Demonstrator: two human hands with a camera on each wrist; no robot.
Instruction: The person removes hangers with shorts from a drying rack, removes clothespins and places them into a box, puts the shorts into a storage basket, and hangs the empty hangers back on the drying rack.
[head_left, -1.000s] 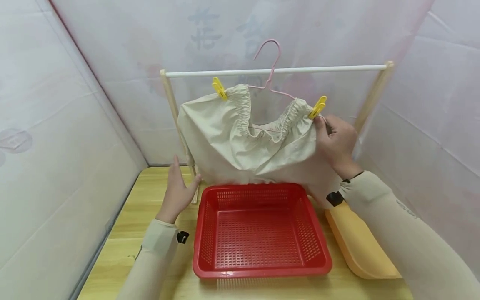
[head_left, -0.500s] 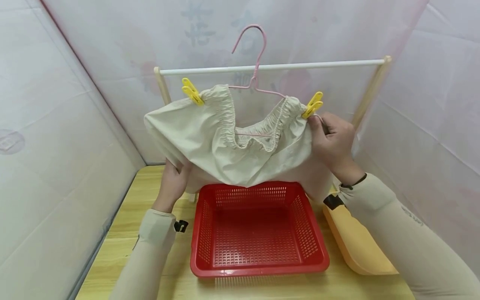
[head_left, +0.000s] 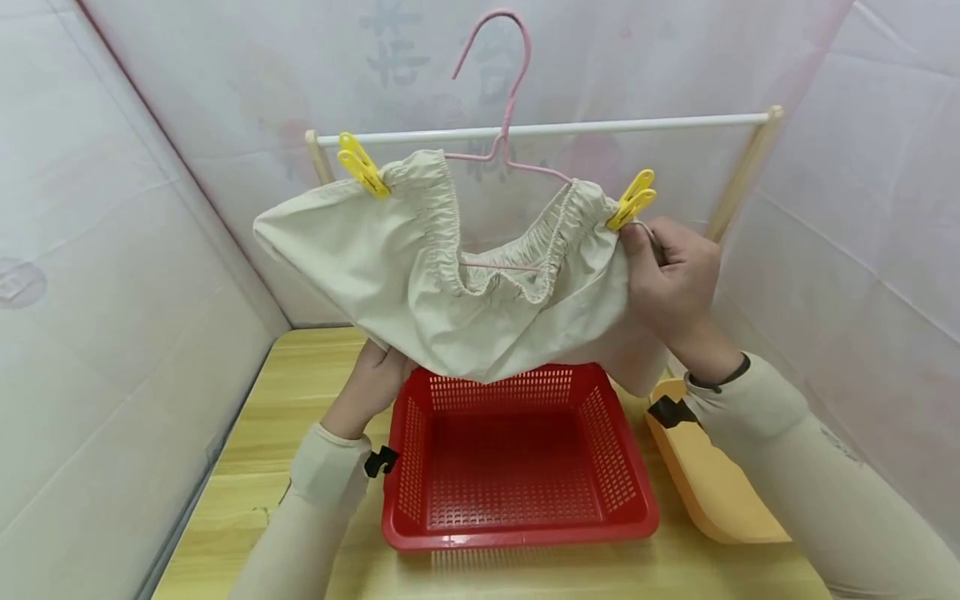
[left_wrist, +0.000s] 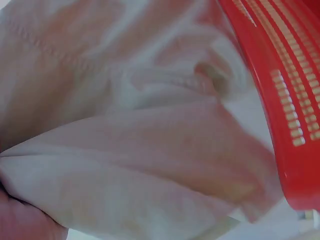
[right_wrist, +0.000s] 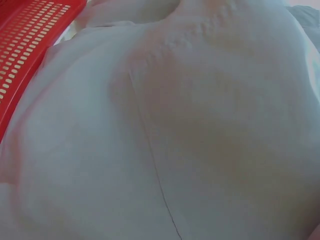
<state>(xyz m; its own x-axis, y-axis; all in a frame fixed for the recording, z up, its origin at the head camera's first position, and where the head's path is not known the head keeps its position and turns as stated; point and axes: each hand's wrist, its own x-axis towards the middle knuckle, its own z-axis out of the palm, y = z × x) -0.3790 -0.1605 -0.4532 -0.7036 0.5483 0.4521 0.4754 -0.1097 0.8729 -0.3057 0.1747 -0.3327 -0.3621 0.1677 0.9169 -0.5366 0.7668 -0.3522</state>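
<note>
A cream cloth garment (head_left: 337,242) with a gathered elastic edge hangs spread on a pink wire hanger (head_left: 508,108). A yellow clothespin (head_left: 362,167) is clipped at its left side, and another yellow clothespin (head_left: 632,200) at its right. Just below the right clothespin, my right hand (head_left: 671,287) grips the garment between thumb and curled fingers. My left hand (head_left: 371,383) holds the garment's lower left edge, its fingertips hidden under the cloth. In the left wrist view, folds of the garment (left_wrist: 125,160) converge at that hand. Cloth (right_wrist: 165,135) fills most of the right wrist view.
A red perforated basket (head_left: 517,540) stands on the wooden table (head_left: 247,467) below the garment. Right of it lies a yellow-orange tray (head_left: 720,487), partly behind my right forearm. Behind the hanger runs a rack's white bar (head_left: 600,127) on wooden legs. Pale curtains enclose the area.
My left hand has gone from beside the garment, open, to holding its lower left edge. The hanger and garment have come nearer and to the left. My right hand keeps its grip.
</note>
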